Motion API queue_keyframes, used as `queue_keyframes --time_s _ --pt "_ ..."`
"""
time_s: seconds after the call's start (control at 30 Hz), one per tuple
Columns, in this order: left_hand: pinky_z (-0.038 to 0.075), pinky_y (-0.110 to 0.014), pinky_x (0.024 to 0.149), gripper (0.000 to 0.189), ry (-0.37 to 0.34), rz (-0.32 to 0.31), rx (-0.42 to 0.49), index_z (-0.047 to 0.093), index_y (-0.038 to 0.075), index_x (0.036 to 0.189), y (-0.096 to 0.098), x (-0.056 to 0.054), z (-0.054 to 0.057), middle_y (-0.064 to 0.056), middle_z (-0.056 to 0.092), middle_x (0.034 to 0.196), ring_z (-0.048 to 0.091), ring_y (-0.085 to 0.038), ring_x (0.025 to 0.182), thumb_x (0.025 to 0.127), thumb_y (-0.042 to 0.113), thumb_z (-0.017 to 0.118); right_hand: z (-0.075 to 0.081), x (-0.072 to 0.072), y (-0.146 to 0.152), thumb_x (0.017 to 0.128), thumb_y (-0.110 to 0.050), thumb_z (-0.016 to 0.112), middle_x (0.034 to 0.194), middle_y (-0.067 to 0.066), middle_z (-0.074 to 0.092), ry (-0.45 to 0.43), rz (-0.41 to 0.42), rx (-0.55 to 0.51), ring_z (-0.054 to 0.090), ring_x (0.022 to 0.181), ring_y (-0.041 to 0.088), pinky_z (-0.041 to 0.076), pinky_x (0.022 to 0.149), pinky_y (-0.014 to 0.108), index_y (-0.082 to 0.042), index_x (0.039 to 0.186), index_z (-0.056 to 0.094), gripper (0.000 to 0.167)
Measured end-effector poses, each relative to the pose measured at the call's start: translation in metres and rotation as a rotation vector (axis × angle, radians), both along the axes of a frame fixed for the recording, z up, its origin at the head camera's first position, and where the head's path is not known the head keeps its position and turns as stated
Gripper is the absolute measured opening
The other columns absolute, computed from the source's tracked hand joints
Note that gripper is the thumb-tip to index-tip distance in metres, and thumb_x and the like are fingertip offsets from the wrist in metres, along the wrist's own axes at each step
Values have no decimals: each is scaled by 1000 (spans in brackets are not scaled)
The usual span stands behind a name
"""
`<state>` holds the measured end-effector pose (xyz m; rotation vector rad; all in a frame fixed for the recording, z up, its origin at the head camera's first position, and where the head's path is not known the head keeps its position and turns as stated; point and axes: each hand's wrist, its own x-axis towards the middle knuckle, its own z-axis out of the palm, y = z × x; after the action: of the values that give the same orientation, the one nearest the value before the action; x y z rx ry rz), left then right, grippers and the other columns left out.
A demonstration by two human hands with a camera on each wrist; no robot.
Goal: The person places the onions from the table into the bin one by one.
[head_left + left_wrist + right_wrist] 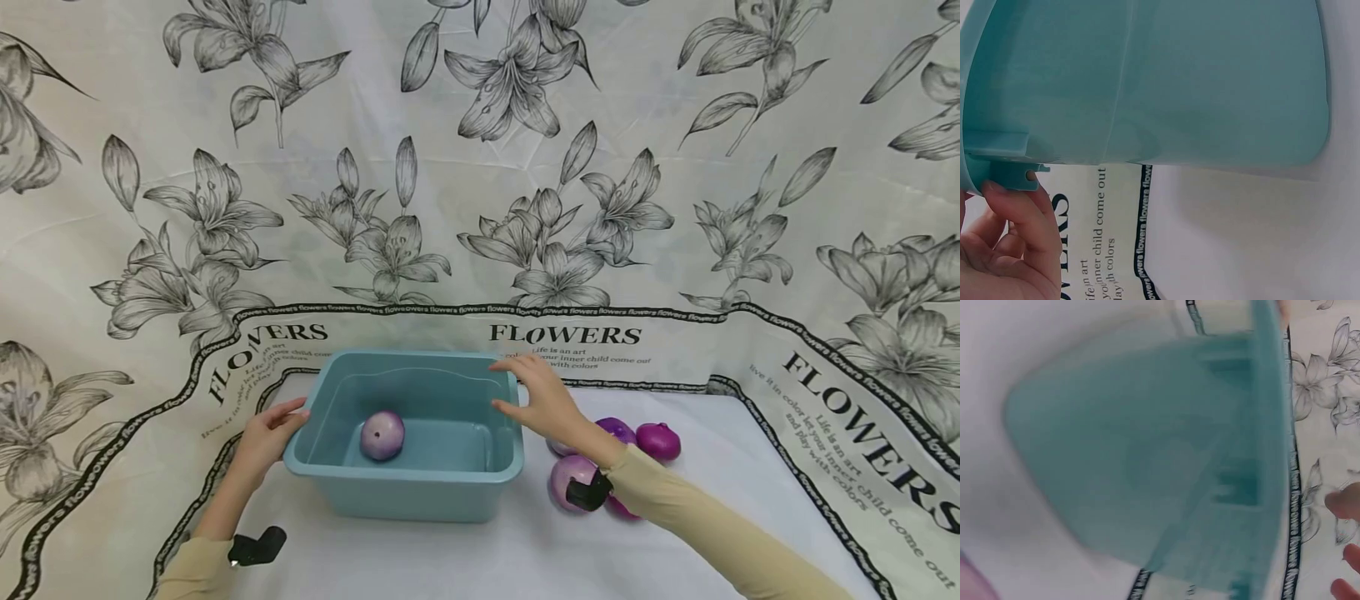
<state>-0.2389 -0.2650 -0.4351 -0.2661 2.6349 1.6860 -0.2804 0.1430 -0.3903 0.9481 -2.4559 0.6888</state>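
Note:
A blue-green plastic basin [408, 498] stands on the table. Inside it, toward its left end, lies a pale purple onion [382, 435]. At the basin's left end, my left hand [268, 437] grips the rim; in the left wrist view its curled fingers [1022, 212] meet the underside of the rim. Over the right end is my right hand [542, 393], thumb and fingers spread apart and reaching above the rim. The right wrist view shows its fingertips [1346, 503] beyond the rim, with nothing between them.
Several purple onions lie to the right of the basin, among them a pale one [564, 482] and a darker one [658, 442]. My right forearm partly covers the group. A flower-printed cloth [420, 250] hangs behind the white tabletop [420, 562].

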Motion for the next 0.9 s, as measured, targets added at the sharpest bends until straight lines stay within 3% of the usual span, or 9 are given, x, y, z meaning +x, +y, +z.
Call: queue_keyframes --time_s 0.17,0.3,0.6,0.9 --pt "54 -23 65 55 -8 8 13 45 1 141 1 1 0 -25 56 127 59 -1 80 98 33 56 -30 11 24 74 -17 80 112 7 66 88 -81 -111 56 107 25 45 93 47 -7 120 62 50" --pt "54 -24 64 55 -9 12 10 45 1 141 1 1 -1 -25 56 127 60 -1 81 98 33 56 -53 19 45 74 -19 79 111 6 66 72 -174 -134 56 103 22 46 89 44 -9 121 62 51" --pt "55 -24 65 56 -5 16 4 45 0 141 0 1 -3 -25 57 125 60 -3 83 97 33 56 -104 41 87 67 -25 83 112 8 65 -42 -255 -13 58 104 26 47 90 47 -8 122 59 63" --pt "54 -24 64 55 -4 22 4 45 0 141 1 -1 -2 -24 57 124 59 -2 80 97 32 56 -129 54 98 54 -36 88 103 9 63 50 -244 91 58 93 25 48 86 46 -3 114 62 74"
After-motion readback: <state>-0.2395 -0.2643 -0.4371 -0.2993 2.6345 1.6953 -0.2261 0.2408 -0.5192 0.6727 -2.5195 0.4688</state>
